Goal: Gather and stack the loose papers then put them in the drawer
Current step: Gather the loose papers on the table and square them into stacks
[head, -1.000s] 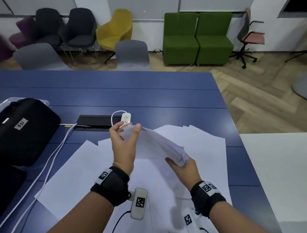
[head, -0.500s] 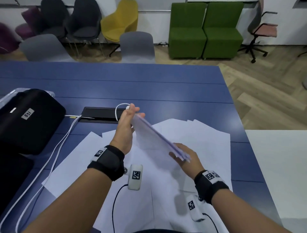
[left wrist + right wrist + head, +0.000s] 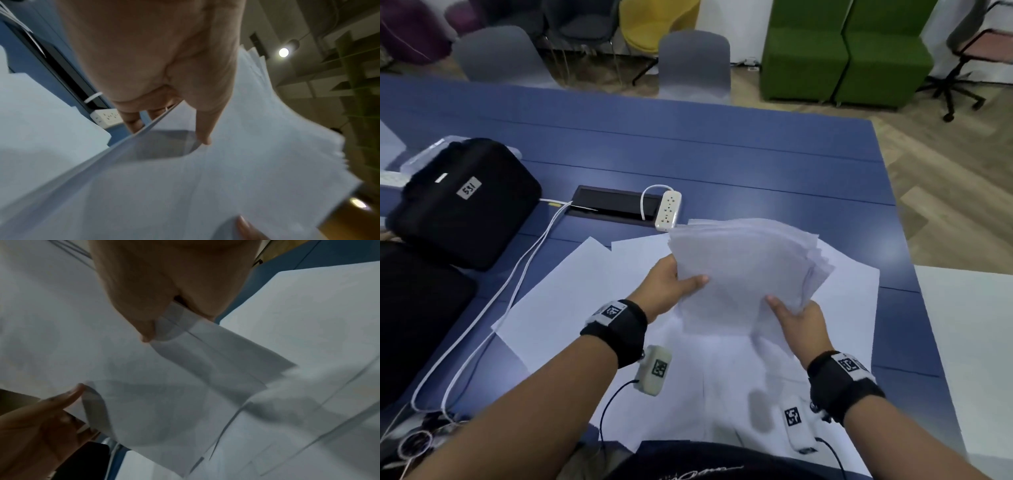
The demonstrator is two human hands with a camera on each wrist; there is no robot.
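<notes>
A stack of white papers (image 3: 746, 270) is held flat above the blue table (image 3: 722, 154), its far edges fanned unevenly. My left hand (image 3: 671, 281) pinches its left edge, thumb on top and fingers under. My right hand (image 3: 794, 315) pinches the near right corner the same way. The left wrist view shows the thumb on the stack (image 3: 236, 162); the right wrist view shows the pinched corner of the stack (image 3: 185, 318). Several loose sheets (image 3: 571, 301) lie spread on the table beneath. No drawer is in view.
A black bag (image 3: 465, 202) labelled 531 sits at the left, with white cables (image 3: 517, 274) running past it. A white power strip (image 3: 668, 209) lies by a black cable hatch (image 3: 613, 205). Grey chairs (image 3: 694, 61) stand behind the table. A white surface (image 3: 969, 342) adjoins on the right.
The stack has turned from standing tilted on edge to lying flat and facing up. My left hand dropped from its top edge to its left side; my right hand now pinches the near corner.
</notes>
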